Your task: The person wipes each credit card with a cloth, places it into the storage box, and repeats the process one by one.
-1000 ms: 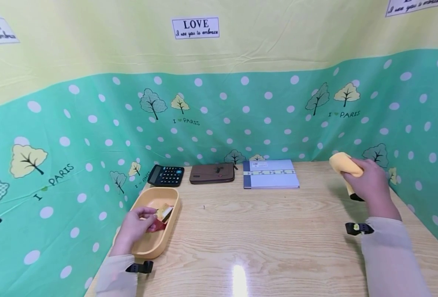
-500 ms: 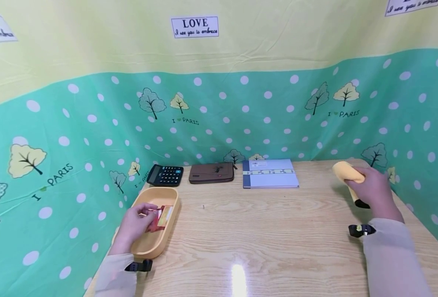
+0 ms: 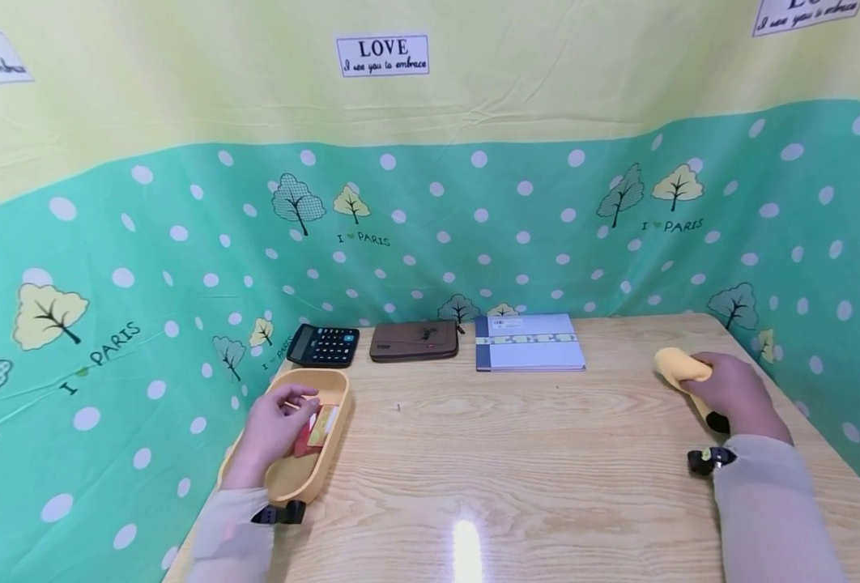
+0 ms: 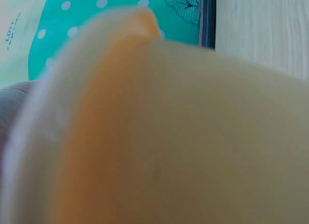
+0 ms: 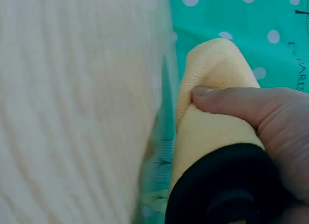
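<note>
My left hand [image 3: 275, 425] hovers over an orange-yellow oblong tray [image 3: 331, 453] at the left, its fingers loosely bent and nothing visible between them. Just beyond the fingertips, a red packet and a small yellow-and-white packet [image 3: 323, 427] lie inside the tray. The tray's blurred wall [image 4: 212, 137] fills most of the left wrist view. On the right, my right hand [image 3: 736, 393] grips a soft, pale yellow plush-like item [image 3: 678, 366] with a black end, held low over the table. In the right wrist view the thumb presses into its yellow fabric [image 5: 212, 122], below which the black part [image 5: 227, 185] shows.
Along the back edge of the wooden table [image 3: 517, 453] lie a black calculator [image 3: 325, 346], a brown zip wallet [image 3: 415, 340] and a light blue notebook [image 3: 530, 342]. A green and yellow cloth [image 3: 430, 210] hangs behind and at both sides.
My left hand has let go of the small yellow packet and lifted slightly off the packets. The right hand has drawn the yellow plush-like item nearer and lower.
</note>
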`<action>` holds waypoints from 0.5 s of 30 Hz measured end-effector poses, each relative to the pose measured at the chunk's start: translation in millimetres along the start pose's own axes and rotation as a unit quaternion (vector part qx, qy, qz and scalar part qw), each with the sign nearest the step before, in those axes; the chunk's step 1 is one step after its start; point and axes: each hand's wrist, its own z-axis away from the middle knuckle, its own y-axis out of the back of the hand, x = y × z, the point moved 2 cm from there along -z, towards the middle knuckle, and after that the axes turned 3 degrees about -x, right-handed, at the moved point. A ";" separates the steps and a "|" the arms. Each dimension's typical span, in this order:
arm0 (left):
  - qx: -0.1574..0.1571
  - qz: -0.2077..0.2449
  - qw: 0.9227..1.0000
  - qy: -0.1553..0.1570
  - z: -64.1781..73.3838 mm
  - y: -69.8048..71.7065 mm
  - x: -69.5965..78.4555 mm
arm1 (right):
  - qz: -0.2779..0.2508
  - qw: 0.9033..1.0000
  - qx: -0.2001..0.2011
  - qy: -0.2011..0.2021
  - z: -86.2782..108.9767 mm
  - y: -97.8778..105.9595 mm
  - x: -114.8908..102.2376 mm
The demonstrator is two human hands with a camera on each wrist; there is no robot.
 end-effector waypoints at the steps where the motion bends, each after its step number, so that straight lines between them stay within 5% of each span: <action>1: -0.001 0.000 1.000 -0.003 -0.3 -1.0 1.9 | 0.002 1.000 -0.009 -0.002 0.0 -1.2 2.0; 8: -0.018 0.009 0.998 -0.063 -1.0 -10.8 22.8 | 0.006 0.999 -0.035 -0.019 -0.4 -3.1 6.7; 15: 0.006 -0.003 0.995 -0.099 -9.7 -23.4 40.6 | 0.000 0.997 -0.062 -0.034 1.4 2.7 -0.2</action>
